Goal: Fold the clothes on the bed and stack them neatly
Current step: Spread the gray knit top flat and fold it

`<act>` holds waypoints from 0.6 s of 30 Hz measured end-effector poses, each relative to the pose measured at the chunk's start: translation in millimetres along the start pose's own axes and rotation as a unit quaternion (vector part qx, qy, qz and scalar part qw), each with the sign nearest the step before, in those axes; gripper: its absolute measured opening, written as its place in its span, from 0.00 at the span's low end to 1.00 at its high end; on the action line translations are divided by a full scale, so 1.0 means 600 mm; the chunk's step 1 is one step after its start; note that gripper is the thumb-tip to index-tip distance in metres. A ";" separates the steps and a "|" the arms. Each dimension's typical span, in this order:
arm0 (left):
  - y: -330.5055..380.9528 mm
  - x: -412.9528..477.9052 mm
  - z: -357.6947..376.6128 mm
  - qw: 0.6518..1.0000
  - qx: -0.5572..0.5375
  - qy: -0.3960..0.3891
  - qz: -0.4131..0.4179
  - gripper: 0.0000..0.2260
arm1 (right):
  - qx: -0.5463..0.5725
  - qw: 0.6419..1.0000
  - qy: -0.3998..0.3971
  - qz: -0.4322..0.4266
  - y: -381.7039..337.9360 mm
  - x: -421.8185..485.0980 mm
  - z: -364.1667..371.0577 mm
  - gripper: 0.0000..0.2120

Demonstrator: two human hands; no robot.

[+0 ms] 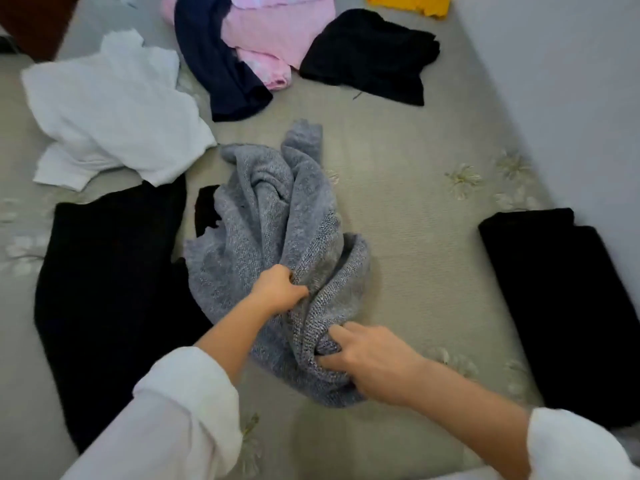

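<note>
Fingers [341,332] of left hand [277,289] and right hand [377,363] clutch the crumpled grey sweater [270,216] on the bed [415,168].

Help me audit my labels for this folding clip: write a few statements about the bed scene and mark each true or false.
1. The left hand and the right hand both grip the grey sweater. True.
2. The grey sweater is already folded flat. False: it lies bunched and creased.
3. A folded black garment lies to the right of the grey sweater, apart from it. True.
4. The white garment lies at the right, by the wall. False: it lies crumpled at the upper left.
5. A navy garment lies against the pink clothes at the far end. True.
</note>
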State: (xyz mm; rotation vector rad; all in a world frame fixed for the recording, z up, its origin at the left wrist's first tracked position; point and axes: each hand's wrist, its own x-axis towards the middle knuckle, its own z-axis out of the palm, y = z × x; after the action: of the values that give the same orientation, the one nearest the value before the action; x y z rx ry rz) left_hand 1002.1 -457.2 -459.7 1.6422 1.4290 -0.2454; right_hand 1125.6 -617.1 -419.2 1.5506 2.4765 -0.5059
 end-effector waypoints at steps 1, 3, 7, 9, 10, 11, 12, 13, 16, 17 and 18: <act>-0.001 -0.017 0.001 1.000 -0.020 0.011 -0.003 0.11 | 0.017 1.000 -0.009 -0.001 -0.006 -0.023 -0.012 0.19; -0.003 -0.053 0.000 0.977 -0.208 0.036 -0.042 0.09 | 0.080 0.995 -0.006 0.056 0.003 -0.073 -0.040 0.14; 0.036 -0.139 -0.032 0.825 -0.561 0.042 -0.049 0.11 | 0.248 0.930 0.116 0.246 0.067 -0.178 -0.105 0.07; 0.069 -0.199 -0.061 0.772 -0.633 0.045 0.027 0.13 | 0.301 0.893 0.194 0.272 0.096 -0.228 -0.144 0.06; 0.085 -0.232 -0.074 0.750 -0.656 0.047 0.067 0.14 | 0.324 0.878 0.228 0.268 0.106 -0.251 -0.164 0.06; 0.094 -0.263 -0.084 0.735 -0.667 0.049 0.107 0.15 | 0.342 0.863 0.266 0.260 0.111 -0.271 -0.188 0.06; 0.103 -0.300 -0.090 0.722 -0.674 0.048 0.148 0.13 | 0.354 0.849 0.306 0.247 0.113 -0.289 -0.212 0.05; 0.106 -0.335 -0.094 0.710 -0.678 0.049 0.183 0.11 | 0.356 0.837 0.352 0.222 0.111 -0.305 -0.236 0.04; 0.103 -0.426 -0.081 0.700 -0.676 0.064 0.220 0.09 | 0.379 0.799 0.452 0.119 0.092 -0.340 -0.287 0.16; 0.097 -0.450 -0.065 0.709 -0.671 0.066 0.207 0.08 | 0.393 0.798 0.447 0.094 0.086 -0.349 -0.290 0.19; 0.087 -0.468 -0.045 0.713 -0.675 0.069 0.177 0.05 | 0.410 0.807 0.419 0.073 0.080 -0.358 -0.285 0.19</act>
State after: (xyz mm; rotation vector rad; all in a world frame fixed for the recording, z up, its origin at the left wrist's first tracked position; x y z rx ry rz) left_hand 950.0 -624.3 -232.1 0.6005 0.8611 0.9769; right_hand 1268.6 -713.6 -200.6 2.7729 2.8310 -1.1968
